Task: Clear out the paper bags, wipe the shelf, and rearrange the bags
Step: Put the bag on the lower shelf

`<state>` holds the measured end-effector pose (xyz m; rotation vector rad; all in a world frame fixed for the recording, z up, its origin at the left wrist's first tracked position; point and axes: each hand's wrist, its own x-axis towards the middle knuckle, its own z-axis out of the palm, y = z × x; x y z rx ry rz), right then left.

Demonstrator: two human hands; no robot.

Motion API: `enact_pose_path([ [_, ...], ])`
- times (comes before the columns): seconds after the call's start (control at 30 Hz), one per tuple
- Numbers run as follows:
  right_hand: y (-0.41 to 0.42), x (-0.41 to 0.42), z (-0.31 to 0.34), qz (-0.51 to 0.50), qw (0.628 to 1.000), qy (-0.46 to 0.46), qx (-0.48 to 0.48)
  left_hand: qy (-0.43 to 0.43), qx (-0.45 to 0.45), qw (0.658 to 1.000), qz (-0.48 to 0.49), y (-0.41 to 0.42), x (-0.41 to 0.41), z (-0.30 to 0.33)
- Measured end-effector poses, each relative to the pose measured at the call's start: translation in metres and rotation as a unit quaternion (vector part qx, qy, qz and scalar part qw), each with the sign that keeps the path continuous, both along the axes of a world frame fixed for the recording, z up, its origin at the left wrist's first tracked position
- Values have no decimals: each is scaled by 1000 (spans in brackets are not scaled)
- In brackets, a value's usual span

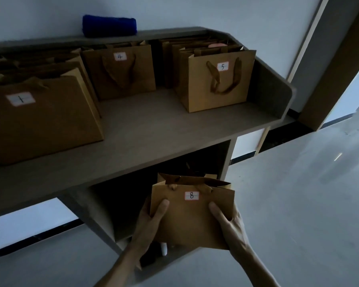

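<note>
A small brown paper bag labelled 8 [190,216] is held in front of the lower shelf opening. My left hand [151,218] grips its left edge, thumb on the front. My right hand [226,222] grips its right edge the same way. On the grey shelf top [145,125] stand rows of brown bags: the front one at left is labelled 1 [44,117], the middle one 4 [122,73], the right one 5 [218,81]. More bags stand behind each. A folded blue cloth [109,25] lies on the back ledge.
The lower compartment [133,199] under the shelf is dark, with a small white object [164,248] at its floor. A raised side panel [272,94] closes the shelf's right end. Grey floor [298,204] spreads to the right, with a doorway beyond.
</note>
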<state>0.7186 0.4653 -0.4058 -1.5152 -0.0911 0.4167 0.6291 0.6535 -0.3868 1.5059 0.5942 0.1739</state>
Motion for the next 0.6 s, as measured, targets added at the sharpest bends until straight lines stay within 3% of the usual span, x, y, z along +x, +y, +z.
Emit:
enact_pose_path([
  [0.2, 53, 25, -63, 35, 998, -49, 26, -12, -9, 999, 44, 48, 20, -70],
  [0.37, 83, 40, -125, 47, 994, -83, 49, -40, 72, 995, 58, 77, 38, -132],
  [0.6, 104, 54, -183, 39, 982, -173, 67, -110, 84, 986, 95, 96, 58, -185],
])
